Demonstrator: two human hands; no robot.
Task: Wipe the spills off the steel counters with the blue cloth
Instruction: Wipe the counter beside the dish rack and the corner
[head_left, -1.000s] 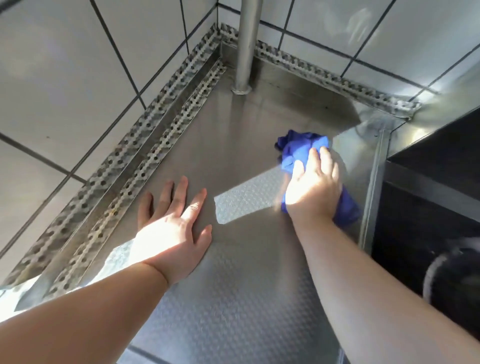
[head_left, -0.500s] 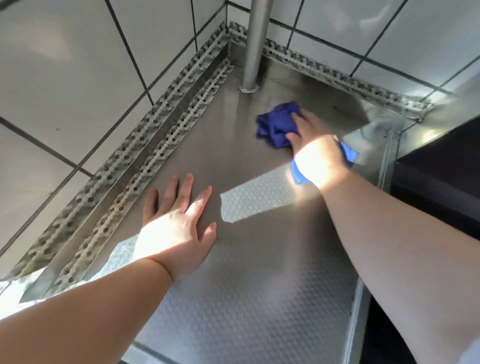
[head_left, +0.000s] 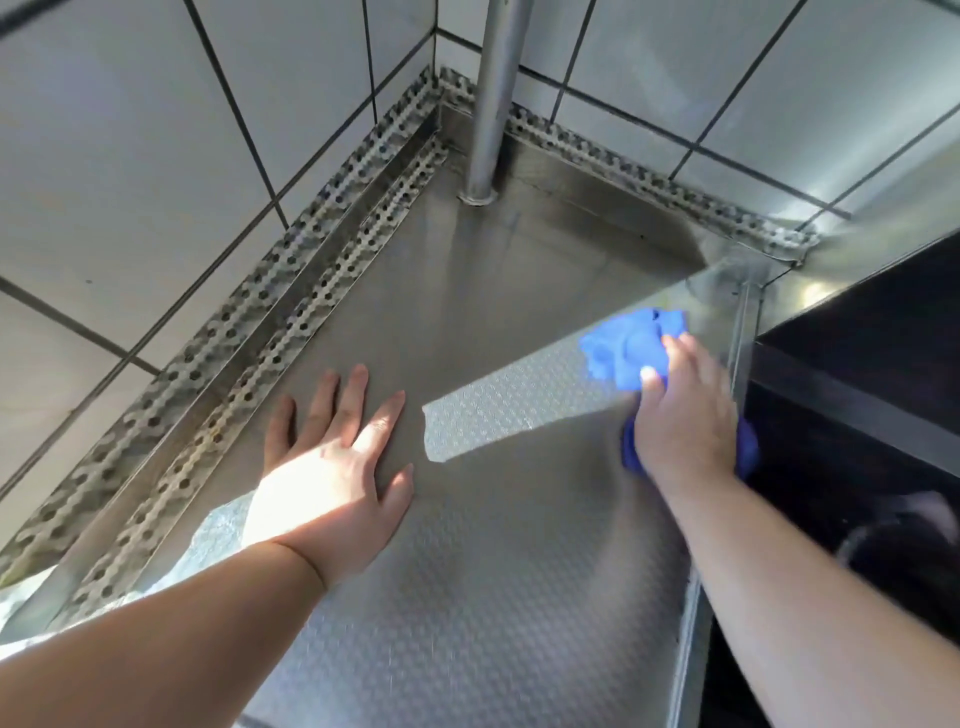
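The blue cloth lies bunched at the right of the frame, near the right edge of the steel bench, under and ahead of the right hand. Most of it sticks out toward the upper left of that hand, and a darker fold shows below the wrist side. The right hand lies palm down on the cloth with its fingers laid over the bunch, pressing it to the bench; it is blurred, so I cannot tell whether the fingers curl into the fabric. Its forearm runs in from the lower right corner.

The left hand lies flat on the bench left of centre, fingers straight and spread, well apart from the cloth, with its forearm coming from the lower left.

The cloth is bright blue and crumpled, sunlit at its upper part. A steel post stands in the upper corner, beside the tiled wall.
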